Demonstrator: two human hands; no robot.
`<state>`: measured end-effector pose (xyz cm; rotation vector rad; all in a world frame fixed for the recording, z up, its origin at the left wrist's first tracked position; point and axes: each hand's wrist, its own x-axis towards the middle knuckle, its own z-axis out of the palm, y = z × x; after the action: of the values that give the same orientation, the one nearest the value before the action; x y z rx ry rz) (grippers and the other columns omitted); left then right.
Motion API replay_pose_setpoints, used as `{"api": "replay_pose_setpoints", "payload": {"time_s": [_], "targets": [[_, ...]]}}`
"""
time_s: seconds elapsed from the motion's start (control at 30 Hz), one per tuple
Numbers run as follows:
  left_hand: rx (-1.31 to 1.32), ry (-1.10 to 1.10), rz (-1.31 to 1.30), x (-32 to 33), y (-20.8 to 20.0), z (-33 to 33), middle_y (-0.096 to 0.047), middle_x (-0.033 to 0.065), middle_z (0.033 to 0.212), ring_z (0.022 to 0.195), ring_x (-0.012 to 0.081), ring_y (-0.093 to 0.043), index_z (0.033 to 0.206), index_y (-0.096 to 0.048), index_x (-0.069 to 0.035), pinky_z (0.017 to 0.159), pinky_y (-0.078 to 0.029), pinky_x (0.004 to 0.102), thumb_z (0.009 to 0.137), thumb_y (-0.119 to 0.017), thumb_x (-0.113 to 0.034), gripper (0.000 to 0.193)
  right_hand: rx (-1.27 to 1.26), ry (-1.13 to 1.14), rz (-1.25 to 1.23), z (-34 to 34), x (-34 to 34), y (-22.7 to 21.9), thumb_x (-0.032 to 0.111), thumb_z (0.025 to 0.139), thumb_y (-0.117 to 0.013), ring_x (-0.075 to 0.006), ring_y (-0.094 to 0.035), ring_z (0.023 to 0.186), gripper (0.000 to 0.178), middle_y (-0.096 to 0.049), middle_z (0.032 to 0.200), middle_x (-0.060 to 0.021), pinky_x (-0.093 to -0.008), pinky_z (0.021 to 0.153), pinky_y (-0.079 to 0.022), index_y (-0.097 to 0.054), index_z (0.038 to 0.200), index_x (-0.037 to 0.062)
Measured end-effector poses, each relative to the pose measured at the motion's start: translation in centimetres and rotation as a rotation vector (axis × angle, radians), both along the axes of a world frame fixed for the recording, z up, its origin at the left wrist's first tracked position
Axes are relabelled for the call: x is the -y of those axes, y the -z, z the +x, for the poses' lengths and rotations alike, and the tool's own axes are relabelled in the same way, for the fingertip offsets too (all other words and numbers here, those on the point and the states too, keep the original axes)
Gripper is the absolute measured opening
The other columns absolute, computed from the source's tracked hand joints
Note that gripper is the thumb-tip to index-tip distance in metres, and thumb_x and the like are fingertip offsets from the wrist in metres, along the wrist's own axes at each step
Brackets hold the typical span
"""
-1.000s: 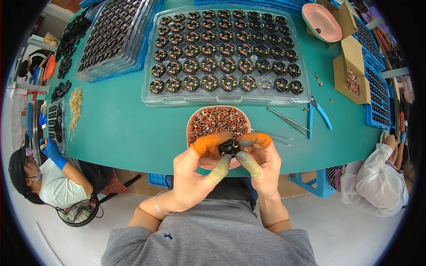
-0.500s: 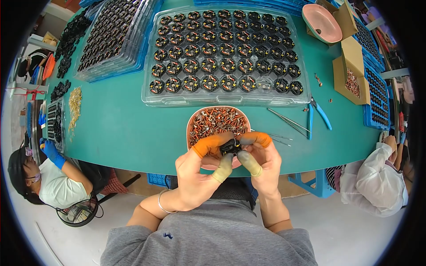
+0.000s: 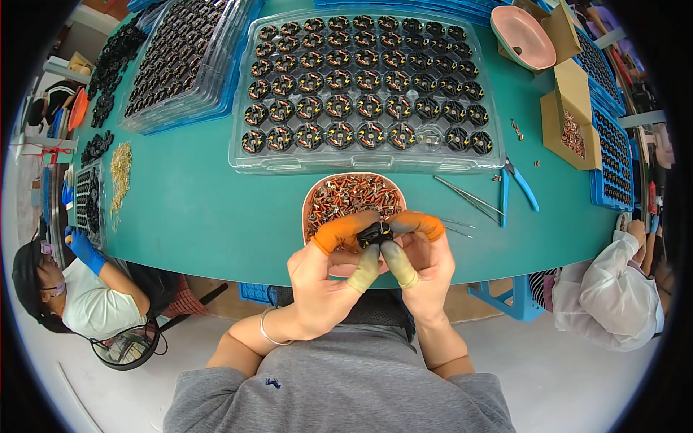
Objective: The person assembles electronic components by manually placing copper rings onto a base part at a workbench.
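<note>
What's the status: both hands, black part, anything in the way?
Left hand and right hand both pinching black part. Held over pink bowl. Tweezers beside right hand, not blocking.

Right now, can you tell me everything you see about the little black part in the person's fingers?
The little black part looks like shiny, hard plastic, chunky and rounded, with a touch of yellow on it. It's pinched between the left hand and the right hand, which hide some of its edges. It seems tipped a bit, held up in front of the pink bowl. Its finer details are too small to tell.
</note>
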<state>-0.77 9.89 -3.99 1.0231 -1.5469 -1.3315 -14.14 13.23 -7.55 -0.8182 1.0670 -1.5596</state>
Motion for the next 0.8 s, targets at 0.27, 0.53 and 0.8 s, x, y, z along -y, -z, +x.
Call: {"api": "replay_pose_setpoints", "payload": {"time_s": [0.27,0.53,0.8], "targets": [[-0.001,-0.008,-0.028,0.3,0.3,0.4,-0.064,0.0154,0.105,0.085,0.0203,-0.067,0.119,-0.051,0.008,0.073,-0.058,0.0298,0.084,-0.059,0.007,0.036,-0.150,0.058,-0.105,0.6,0.2,0.5,-0.004,0.084,-0.063,-0.0153,-0.056,0.091,0.037,-0.054,0.109,-0.0097,-0.0282,0.079,-0.051,-0.047,0.117,-0.0010],[-0.210,-0.002,0.241,0.4,0.0,0.2,-0.059,0.0175,0.111,0.088,0.0207,-0.065,0.122,-0.045,0.008,0.082,-0.057,0.0349,0.089,-0.053,0.008,0.034,-0.038,0.041,0.000,0.4,0.5,-0.4,-0.003,0.085,-0.062,-0.0133,-0.054,0.093,0.031,-0.055,0.106,-0.0065,-0.0282,0.085,-0.044,-0.052,0.114,0.0001],[-0.241,0.000,0.289,0.3,0.0,0.0,-0.062,0.0154,0.105,0.088,0.0208,-0.066,0.121,-0.047,0.008,0.080,-0.057,0.0311,0.089,-0.054,0.006,0.033,-0.108,0.014,-0.039,-0.8,0.6,-0.4,-0.004,0.082,-0.066,-0.0083,-0.056,0.086,0.027,-0.062,0.102,-0.0047,-0.0237,0.077,-0.043,-0.059,0.108,0.0007]]}}
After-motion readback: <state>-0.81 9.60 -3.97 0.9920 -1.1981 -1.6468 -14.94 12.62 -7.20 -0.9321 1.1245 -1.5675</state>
